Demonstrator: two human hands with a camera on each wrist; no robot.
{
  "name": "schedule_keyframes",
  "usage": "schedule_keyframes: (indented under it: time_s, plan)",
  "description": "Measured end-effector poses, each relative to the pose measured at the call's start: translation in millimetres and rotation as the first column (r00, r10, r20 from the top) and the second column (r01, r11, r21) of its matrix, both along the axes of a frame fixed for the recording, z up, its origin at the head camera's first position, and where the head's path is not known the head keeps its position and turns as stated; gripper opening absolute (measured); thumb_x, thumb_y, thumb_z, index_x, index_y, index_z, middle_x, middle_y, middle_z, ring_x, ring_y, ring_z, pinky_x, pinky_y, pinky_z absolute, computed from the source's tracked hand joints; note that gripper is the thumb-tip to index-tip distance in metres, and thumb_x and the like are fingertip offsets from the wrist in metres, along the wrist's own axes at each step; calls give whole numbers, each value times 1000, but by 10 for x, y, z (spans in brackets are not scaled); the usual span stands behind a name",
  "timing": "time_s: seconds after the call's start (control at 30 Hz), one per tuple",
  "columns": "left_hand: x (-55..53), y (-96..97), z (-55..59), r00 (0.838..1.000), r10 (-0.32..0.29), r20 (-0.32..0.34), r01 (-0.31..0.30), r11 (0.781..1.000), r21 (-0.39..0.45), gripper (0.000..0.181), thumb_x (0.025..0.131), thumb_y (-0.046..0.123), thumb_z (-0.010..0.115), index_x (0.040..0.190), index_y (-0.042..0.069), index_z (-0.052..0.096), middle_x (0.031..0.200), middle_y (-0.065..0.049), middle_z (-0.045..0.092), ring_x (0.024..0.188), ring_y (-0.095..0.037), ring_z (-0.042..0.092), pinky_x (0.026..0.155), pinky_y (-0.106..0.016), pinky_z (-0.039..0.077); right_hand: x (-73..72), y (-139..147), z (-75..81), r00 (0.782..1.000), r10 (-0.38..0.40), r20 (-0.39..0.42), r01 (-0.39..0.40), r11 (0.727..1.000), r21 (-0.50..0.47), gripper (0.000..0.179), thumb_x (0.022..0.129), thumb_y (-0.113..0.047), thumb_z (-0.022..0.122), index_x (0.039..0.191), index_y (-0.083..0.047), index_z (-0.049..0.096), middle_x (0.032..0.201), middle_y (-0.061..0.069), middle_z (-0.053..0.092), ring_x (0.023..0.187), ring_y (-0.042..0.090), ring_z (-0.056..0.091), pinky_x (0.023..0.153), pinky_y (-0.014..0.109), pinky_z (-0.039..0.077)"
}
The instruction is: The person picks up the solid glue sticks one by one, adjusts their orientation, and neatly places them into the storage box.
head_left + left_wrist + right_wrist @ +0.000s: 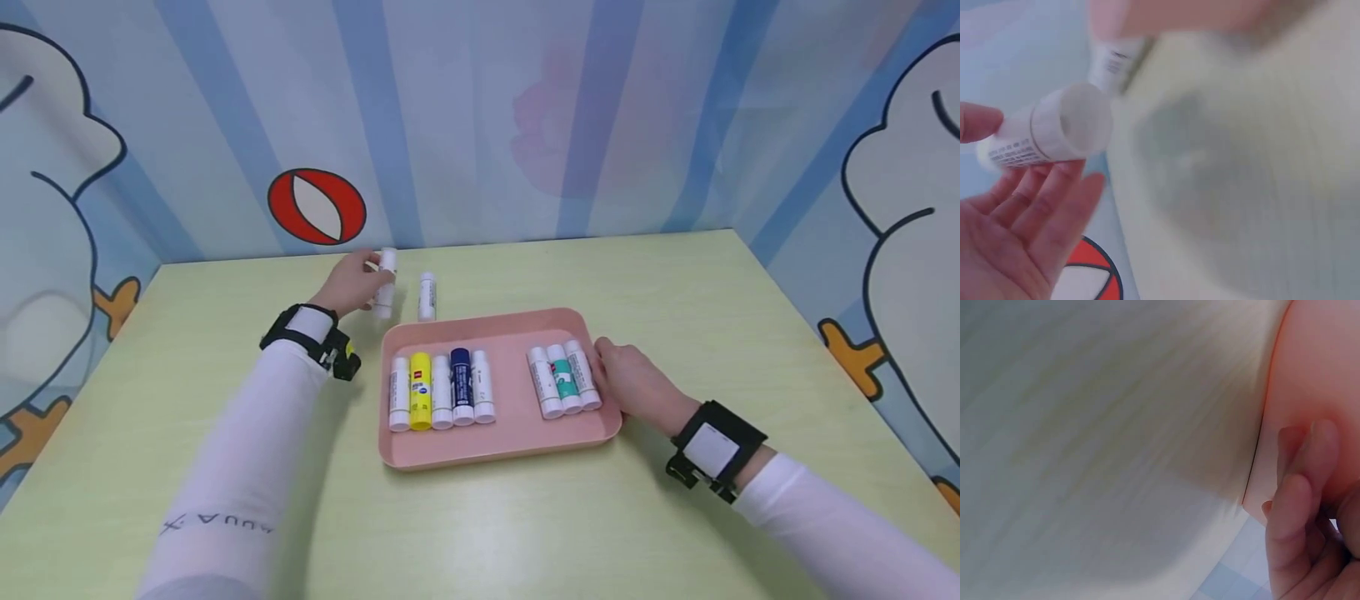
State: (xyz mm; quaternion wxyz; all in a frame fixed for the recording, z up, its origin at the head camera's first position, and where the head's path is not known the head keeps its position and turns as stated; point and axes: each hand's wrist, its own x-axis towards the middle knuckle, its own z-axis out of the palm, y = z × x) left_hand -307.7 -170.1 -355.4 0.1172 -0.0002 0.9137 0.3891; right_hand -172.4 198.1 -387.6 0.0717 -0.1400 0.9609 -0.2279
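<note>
My left hand (352,279) pinches a white glue stick (386,285) between thumb and fingers, close over the far left part of the table. In the left wrist view the fingers (1047,206) lie along one side of that tube, its round end facing the camera. Just right of it, another white glue stick (427,297) lies behind the pink tray (504,446). My right hand (636,379) grips the tray's right edge; in the right wrist view its curled fingers (1294,506) are against the tray's outer side.
Inside the tray, several glue sticks lie side by side at the left, among them a yellow one (421,392) and a dark blue one (462,387). Three more, one of them green and white (564,379), lie at the right. A printed backdrop (480,125) borders the pale table (480,533).
</note>
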Motion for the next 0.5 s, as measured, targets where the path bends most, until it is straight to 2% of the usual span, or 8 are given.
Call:
schedule_keyframes:
  time_s: [0.13,0.23,0.3,0.4,0.5]
  plan:
    - [66,110,143,999,43,24,-46,984,175,51,88,31,54,128,5,37,116,-15,48,95,-29,53,71,-34,49,-5,5,5,1000,-7,7,7,1000,-2,19,97,-17,39,99,1,45,67,6,48,52,14,47,45,27,40]
    - [128,229,209,998,37,51,-48,969,242,52,87,31,57,128,5,37,118,-14,49,96,-29,55,73,-35,49,-7,7,2,1000,-7,3,7,1000,2,19,96,-17,39,99,1,46,67,6,47,52,14,47,45,27,40]
    - [175,320,226,998,11,58,-25,965,260,52,87,30,58,127,5,38,117,-15,49,98,-29,54,74,-36,49,-7,6,0,1000,-7,2,7,1000,2,18,96,-17,39,98,0,46,66,6,47,51,14,47,45,27,39]
    - [283,472,237,997,-56,59,40,968,248,51,87,30,58,126,5,38,115,-14,51,100,-30,52,75,-37,48,-5,1,-6,1000,-8,10,8,1000,0,18,97,-17,39,98,0,45,67,6,47,50,14,47,44,27,40]
    - [431,648,248,988,-119,103,87,957,277,51,86,29,60,126,7,37,112,-14,50,98,-32,52,79,-40,47,-2,-8,-9,1000,-12,24,12,1000,-4,18,97,-17,39,99,0,45,67,6,48,50,14,47,44,27,40]
